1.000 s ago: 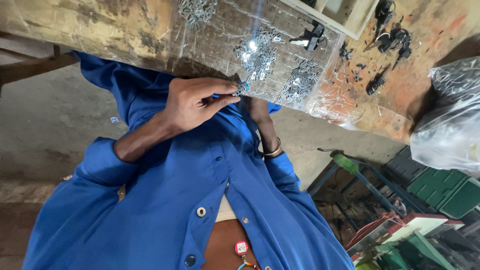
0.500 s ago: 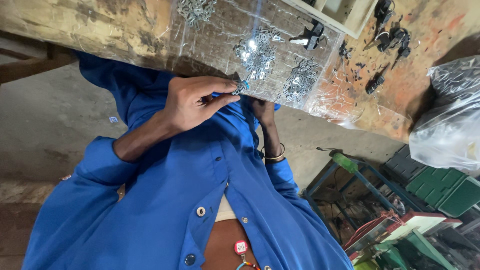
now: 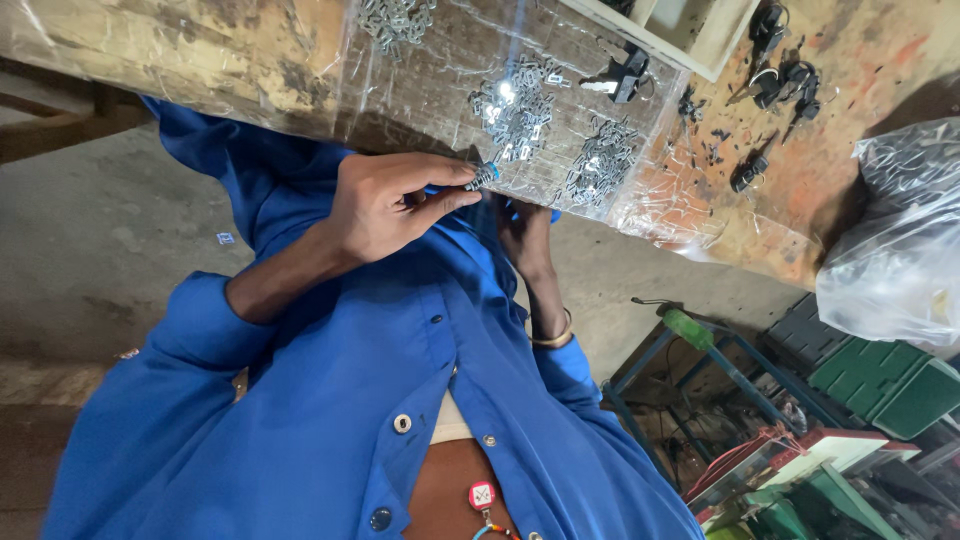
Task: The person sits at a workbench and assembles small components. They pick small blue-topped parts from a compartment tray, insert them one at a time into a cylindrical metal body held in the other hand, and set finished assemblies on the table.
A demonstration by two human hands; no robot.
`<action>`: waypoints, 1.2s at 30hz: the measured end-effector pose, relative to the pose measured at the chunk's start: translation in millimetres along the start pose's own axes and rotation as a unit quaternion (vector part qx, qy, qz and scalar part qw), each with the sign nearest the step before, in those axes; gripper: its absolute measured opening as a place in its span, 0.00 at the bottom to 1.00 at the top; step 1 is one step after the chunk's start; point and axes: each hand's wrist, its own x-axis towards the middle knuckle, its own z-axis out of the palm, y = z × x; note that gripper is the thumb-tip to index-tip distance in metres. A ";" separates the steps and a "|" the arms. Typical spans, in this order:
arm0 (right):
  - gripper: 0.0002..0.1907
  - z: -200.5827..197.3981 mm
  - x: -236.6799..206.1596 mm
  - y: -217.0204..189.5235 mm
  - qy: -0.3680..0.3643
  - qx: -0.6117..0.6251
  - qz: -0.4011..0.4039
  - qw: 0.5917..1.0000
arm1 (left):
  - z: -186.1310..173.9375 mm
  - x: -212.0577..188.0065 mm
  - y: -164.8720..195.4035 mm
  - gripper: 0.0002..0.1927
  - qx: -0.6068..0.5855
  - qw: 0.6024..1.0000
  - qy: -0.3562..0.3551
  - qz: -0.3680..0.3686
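Tabletop (image 3: 200,60) first: we work at its near edge, where clear plastic sheet (image 3: 440,75) carries heaps of small metal clips (image 3: 515,105). Our left hand (image 3: 385,205) pinches one small metal piece (image 3: 484,177) between thumb and forefinger at that edge; our right hand (image 3: 525,240) sits beneath it, its grip hidden. We judge a light pinch close to the sheet best.

Single view, head-worn camera. Looks steeply down past own chest toward workbench (image 3: 200,60) edge and floor (image 3: 90,230). Frame tilted, bench running across top, sloping down to right. Close range: blue shirt (image 3: 330,420) fills lower half, hands near centre. No second view, so no shared area.
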 end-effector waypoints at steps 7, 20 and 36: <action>0.09 -34.0 -25.5 -120.7 -0.003 0.052 -0.182 0.982 | -0.3 -2.2 0.9 0.11 0.020 1.000 -0.002 0.009; 0.17 -28.3 -5.8 -160.9 0.146 0.113 -0.112 0.976 | -0.4 -8.7 0.2 0.11 0.057 0.998 -0.012 0.038; 0.16 -80.0 -13.8 -113.0 0.293 -0.280 -0.257 0.877 | 4.1 -3.4 1.6 0.11 0.028 0.999 -0.008 0.017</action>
